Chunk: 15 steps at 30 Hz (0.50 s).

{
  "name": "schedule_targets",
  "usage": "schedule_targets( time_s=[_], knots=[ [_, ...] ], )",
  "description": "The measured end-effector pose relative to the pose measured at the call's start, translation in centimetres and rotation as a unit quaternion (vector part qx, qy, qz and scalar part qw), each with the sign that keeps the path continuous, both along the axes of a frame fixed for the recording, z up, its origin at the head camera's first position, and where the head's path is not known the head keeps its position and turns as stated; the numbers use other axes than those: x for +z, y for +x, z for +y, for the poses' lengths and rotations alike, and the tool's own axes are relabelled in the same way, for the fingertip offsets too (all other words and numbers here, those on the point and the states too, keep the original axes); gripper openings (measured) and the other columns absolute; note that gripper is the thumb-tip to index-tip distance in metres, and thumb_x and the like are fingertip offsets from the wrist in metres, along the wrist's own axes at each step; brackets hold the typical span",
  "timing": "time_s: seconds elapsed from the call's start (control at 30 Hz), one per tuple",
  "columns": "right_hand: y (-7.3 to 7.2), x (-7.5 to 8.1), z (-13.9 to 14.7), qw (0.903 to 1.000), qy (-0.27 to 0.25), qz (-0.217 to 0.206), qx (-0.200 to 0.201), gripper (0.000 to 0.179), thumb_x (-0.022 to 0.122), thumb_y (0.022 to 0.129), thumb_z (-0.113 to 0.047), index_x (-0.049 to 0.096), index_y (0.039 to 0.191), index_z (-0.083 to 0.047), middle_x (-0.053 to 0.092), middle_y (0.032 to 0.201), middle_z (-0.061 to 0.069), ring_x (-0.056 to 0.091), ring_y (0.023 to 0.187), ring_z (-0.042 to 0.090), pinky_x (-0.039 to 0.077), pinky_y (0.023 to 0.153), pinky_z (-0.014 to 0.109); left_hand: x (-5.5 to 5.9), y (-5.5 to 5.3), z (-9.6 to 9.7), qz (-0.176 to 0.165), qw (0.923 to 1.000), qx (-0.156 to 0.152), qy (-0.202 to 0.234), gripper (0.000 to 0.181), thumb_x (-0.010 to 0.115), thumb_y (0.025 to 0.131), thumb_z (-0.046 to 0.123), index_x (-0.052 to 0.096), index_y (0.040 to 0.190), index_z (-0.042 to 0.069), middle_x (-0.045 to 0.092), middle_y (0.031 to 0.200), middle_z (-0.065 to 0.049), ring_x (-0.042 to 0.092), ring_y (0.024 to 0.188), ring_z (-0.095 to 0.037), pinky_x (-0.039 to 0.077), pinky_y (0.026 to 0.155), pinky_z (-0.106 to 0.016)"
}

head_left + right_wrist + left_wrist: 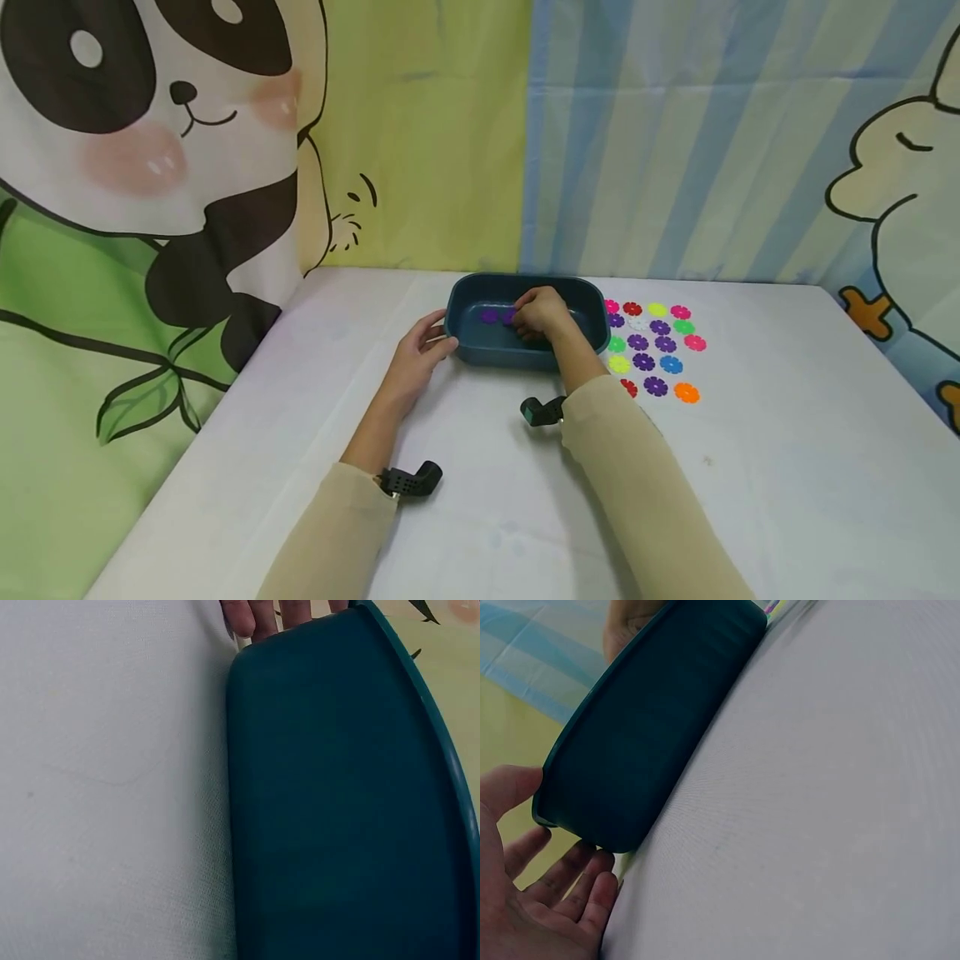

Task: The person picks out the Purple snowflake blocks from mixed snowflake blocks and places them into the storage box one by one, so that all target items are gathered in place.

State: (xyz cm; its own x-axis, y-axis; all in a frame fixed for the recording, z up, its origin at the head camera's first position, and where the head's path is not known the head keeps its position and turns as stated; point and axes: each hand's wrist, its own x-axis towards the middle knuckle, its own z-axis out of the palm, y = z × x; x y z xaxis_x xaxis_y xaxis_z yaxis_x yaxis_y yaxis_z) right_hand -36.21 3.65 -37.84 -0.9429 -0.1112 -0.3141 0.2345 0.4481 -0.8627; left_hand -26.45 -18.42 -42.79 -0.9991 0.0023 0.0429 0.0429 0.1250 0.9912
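A dark teal plastic basin (495, 357) stands on the white tabletop. My left hand (416, 358) is at its left end, fingers spread and thumb by the front corner. In the left wrist view, the thumb tip meets the basin's rim (551, 757) and relaxed fingers (562, 874) touch the end wall. My right hand (542, 312) reaches down inside the basin with bent fingers, beside purple flower-shaped discs (489, 317) on its floor. Its fingertips are partly hidden, and I cannot tell whether they hold a disc. The basin's wall fills much of the right wrist view.
Several flower-shaped discs lie in loose rows right of the basin, among them an orange disc (686, 392), a blue disc (671, 364) and a purple disc (656, 386). A printed curtain (427, 150) hangs behind the table (480, 517).
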Motion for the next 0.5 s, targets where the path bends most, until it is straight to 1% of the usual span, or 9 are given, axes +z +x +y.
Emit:
schedule_targets(
  time_s=[0.17, 0.27, 0.37, 0.5],
  knots=[
    [-0.15, -0.48, -0.10, 0.9998, -0.011, -0.003, -0.017, 0.028, 0.072, 0.090, 0.005, 0.065, 0.117, 0.003, 0.063, 0.085, 0.009, 0.062, 0.061, 0.015, 0.059, 0.061, 0.029, -0.48, 0.09, -0.13, -0.014, 0.9999, 0.001, -0.006, 0.058, 0.065, 0.102, 0.019, 0.045, 0.156, 0.020, 0.054, 0.151, -0.015, 0.055, 0.136, -0.031, 0.045, 0.112, -0.047],
    [-0.34, -0.55, -0.32, 0.9997, -0.016, -0.004, -0.020, 0.029, 0.072, 0.089, 0.006, 0.066, 0.117, 0.003, 0.064, 0.085, 0.010, 0.062, 0.061, 0.015, 0.059, 0.061, 0.029, -0.47, 0.21, -0.22, -0.016, 0.9998, 0.008, -0.008, 0.058, 0.065, 0.102, 0.020, 0.045, 0.156, 0.021, 0.054, 0.152, -0.014, 0.055, 0.137, -0.030, 0.045, 0.114, -0.048],
    [-0.60, -0.48, -0.54, 0.9998, -0.005, -0.003, -0.020, 0.029, 0.072, 0.089, 0.006, 0.066, 0.118, 0.003, 0.064, 0.086, 0.010, 0.062, 0.060, 0.015, 0.059, 0.059, 0.028, -0.25, 0.18, -0.26, -0.015, 0.9998, 0.009, -0.010, 0.058, 0.065, 0.102, 0.022, 0.045, 0.156, 0.023, 0.054, 0.151, -0.012, 0.055, 0.137, -0.029, 0.044, 0.114, -0.049],
    [-0.90, -0.34, -0.39, 0.9996, 0.014, -0.004, -0.026, 0.028, 0.073, 0.089, 0.005, 0.067, 0.117, 0.002, 0.064, 0.086, 0.010, 0.062, 0.060, 0.015, 0.059, 0.059, 0.029, -0.03, -0.11, -0.12, -0.015, 0.9998, 0.003, -0.013, 0.057, 0.065, 0.102, 0.022, 0.045, 0.156, 0.023, 0.054, 0.152, -0.012, 0.055, 0.137, -0.029, 0.044, 0.114, -0.049]
  ],
)
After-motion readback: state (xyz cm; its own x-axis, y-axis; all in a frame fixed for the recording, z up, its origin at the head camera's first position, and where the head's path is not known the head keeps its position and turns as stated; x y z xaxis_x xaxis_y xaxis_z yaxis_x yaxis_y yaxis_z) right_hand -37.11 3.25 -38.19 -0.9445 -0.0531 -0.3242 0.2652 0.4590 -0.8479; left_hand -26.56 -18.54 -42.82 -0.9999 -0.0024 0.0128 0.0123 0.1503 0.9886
